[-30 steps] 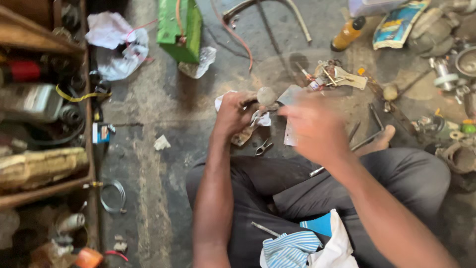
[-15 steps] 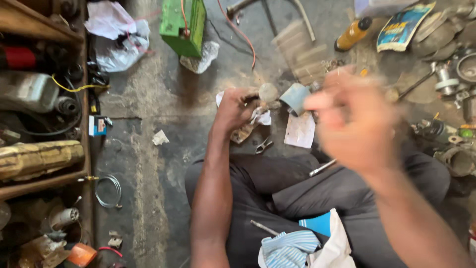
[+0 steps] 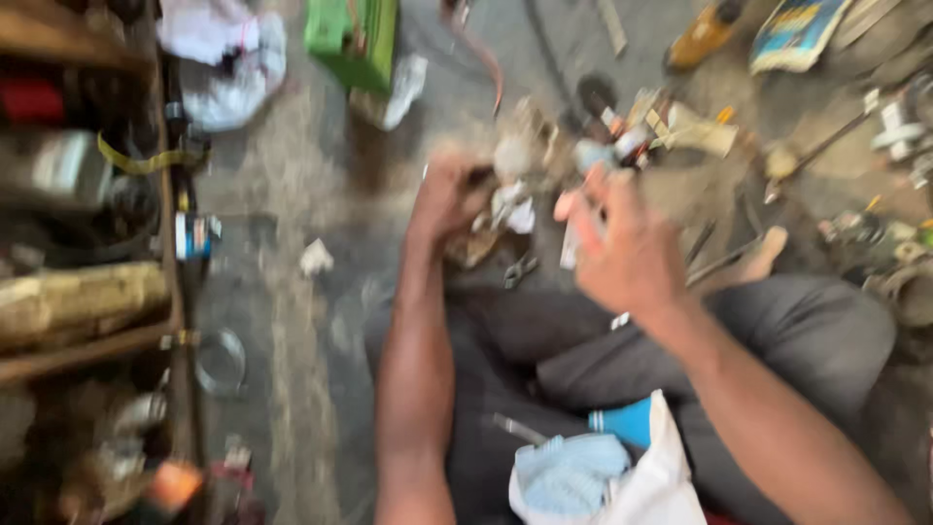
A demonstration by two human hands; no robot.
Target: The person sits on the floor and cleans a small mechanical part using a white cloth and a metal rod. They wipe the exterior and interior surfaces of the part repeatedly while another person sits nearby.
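Gripping a small pale metal part at twelve o'clock, our left hand closes around it; our right hand hovers, fingers loosely spread. Blurred movement risks dropping it among floor clutter.

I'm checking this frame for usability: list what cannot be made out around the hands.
- Head view, left hand: the small part it grips is smeared by motion blur.
- Right hand: blurred, so whether it holds anything is unclear.
- Green box: cut off by the top edge.
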